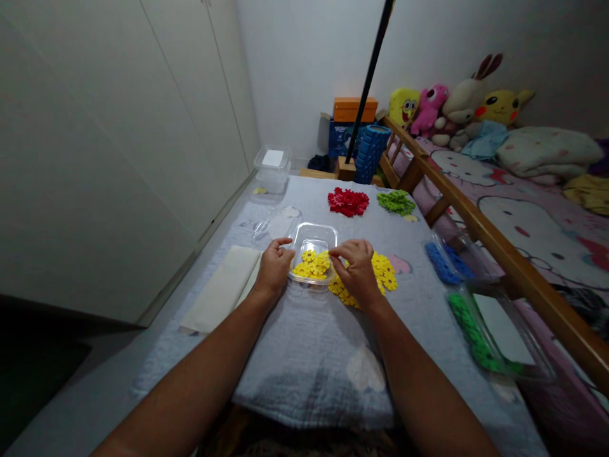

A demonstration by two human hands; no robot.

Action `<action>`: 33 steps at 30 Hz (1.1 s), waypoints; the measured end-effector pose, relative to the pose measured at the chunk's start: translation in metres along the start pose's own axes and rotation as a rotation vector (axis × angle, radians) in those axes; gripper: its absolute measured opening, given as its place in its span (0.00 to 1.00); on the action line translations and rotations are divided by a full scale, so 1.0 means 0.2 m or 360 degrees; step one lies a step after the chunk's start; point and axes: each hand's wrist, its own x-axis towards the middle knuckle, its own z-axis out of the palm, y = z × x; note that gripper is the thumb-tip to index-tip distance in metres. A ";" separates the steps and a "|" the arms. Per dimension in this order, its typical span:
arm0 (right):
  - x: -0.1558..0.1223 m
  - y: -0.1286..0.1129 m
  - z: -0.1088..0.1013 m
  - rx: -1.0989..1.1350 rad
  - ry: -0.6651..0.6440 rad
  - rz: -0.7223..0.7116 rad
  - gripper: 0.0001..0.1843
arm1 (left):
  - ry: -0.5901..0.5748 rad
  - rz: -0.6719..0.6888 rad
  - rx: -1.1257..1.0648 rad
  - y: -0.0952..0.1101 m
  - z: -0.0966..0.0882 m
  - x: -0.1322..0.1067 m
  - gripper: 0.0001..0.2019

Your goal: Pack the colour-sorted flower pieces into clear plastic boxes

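A clear plastic box (314, 230) stands on the cloth-covered table, with several yellow flower-shaped pieces (311, 263) lying in its near part. My left hand (275, 268) grips the box's left rim between thumb and fingers. At the right rim, my right hand (356, 270) is closed in a pinch; what its fingertips hold, if anything, is too small to make out. Beneath and beside that hand lies a loose pile of yellow flower-shaped pieces (386, 274), partly hidden by it.
Behind are red pieces (348, 202), light green pieces (396, 202), a clear lid (278, 222) and stacked clear boxes (273, 168). A folded cream sheet (221, 289) lies left. Boxes of blue pieces (447, 261) and green pieces (476, 333) sit right, beside a wooden bed rail (476, 206).
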 end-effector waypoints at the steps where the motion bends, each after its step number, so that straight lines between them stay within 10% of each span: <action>1: 0.00 0.00 0.01 -0.0044 -0.0042 -0.0010 0.08 | -0.0002 0.0001 0.0002 0.00 0.00 0.00 0.19; 24: 0.00 0.04 0.05 -0.0107 -0.0043 -0.0021 0.09 | -0.0007 -0.0014 0.0043 -0.01 0.00 0.01 0.21; 33: 0.01 0.35 -0.08 -0.0437 0.0191 0.0547 0.12 | 0.0000 0.0007 0.0050 -0.04 -0.01 0.02 0.20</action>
